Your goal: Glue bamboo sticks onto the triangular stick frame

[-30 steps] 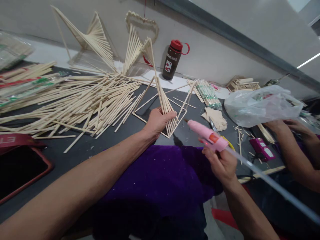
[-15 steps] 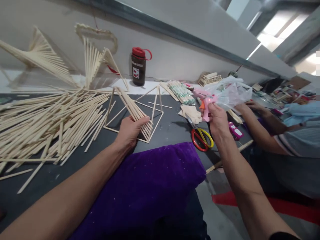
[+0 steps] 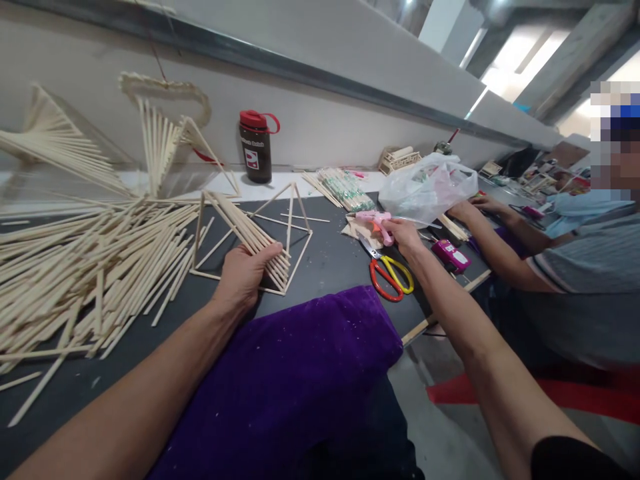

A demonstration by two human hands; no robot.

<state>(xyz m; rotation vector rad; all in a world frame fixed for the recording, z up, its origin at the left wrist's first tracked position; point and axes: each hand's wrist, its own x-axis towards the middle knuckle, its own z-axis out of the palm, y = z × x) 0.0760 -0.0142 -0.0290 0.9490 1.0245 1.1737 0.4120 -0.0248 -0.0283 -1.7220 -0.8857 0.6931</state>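
Stick frame (image 3: 299, 262) looks part-done, w/ one row of sticks (image 3: 245, 225) in, other sides bare (fingers of L hand (image 3: 241, 272) grip that row, those of R hand (image 3: 406, 236) the glue gun (image 3: 375, 218)).

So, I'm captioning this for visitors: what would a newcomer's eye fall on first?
Probably the big heap of pale sticks across the left side of the table. Next, the pink glue gun in the right hand, just beyond the red-and-yellow-handled scissors. Then the red-lidded bottle standing near the wall.
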